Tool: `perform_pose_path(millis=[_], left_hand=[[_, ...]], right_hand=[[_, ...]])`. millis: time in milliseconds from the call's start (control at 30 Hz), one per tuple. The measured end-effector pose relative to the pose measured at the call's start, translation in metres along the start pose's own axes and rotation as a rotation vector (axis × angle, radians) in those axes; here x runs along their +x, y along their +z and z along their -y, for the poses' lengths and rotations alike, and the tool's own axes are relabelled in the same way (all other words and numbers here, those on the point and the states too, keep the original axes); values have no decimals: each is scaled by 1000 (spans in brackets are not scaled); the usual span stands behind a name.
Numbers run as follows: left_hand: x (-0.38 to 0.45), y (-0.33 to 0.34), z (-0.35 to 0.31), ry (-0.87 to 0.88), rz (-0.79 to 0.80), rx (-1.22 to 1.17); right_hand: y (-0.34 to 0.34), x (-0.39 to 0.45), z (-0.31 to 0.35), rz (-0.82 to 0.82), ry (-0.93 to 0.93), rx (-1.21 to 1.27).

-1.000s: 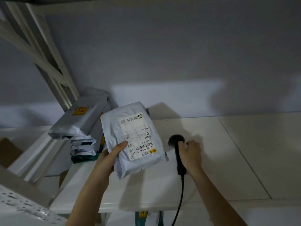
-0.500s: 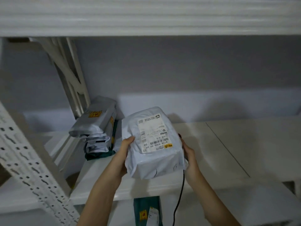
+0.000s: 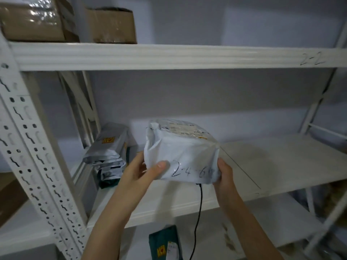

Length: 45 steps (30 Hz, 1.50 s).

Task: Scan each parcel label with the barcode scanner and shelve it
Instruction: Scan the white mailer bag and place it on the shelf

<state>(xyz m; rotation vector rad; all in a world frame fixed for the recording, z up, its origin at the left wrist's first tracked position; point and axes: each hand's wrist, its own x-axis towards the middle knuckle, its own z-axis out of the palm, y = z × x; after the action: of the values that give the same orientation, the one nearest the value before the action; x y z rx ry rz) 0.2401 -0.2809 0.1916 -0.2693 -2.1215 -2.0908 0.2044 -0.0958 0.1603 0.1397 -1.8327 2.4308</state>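
Observation:
I hold a white plastic-wrapped parcel (image 3: 185, 152) in front of the middle shelf (image 3: 272, 166), with both hands on it. My left hand (image 3: 144, 171) grips its left lower corner, thumb on the front face. My right hand (image 3: 224, 175) grips its right lower edge. The label lies on the parcel's top face, tilted away. Handwritten digits starting "2-4-6" show on the face towards me. The barcode scanner is hidden behind the parcel; only its black cable (image 3: 198, 218) hangs down below it.
Grey and dark green mailer bags (image 3: 109, 152) are stacked at the shelf's left end. Cardboard boxes (image 3: 110, 25) stand on the upper shelf, whose beam is marked "2-2" (image 3: 311, 58). A green parcel (image 3: 165, 244) lies on the shelf below. A perforated upright (image 3: 35, 156) stands at left.
The scanner went out of sight behind the parcel. My right hand came onto the parcel, which tipped so the label faces up. The view rose, showing the upper shelf.

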Motion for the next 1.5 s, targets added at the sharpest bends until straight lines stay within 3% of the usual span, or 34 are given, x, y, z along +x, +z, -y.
perform_pose_path(millis=[200,600,967,1267,1500], left_hand=[[-19,3,-39,192,-22,16],[-19,18,-115,396,-51,41],[30,24,-171,503,-145,38],[58,28,-195,560,-129,65],[116,32,-184,476,-203,164]], right_hand=[[4,-30,46,43,-127,-75],[10,-34,127,105,-407,-167],[43,19,197,83,-566,-106],[42,44,230,23,-746,-150],[51,116,222,-72,-706,-241]])
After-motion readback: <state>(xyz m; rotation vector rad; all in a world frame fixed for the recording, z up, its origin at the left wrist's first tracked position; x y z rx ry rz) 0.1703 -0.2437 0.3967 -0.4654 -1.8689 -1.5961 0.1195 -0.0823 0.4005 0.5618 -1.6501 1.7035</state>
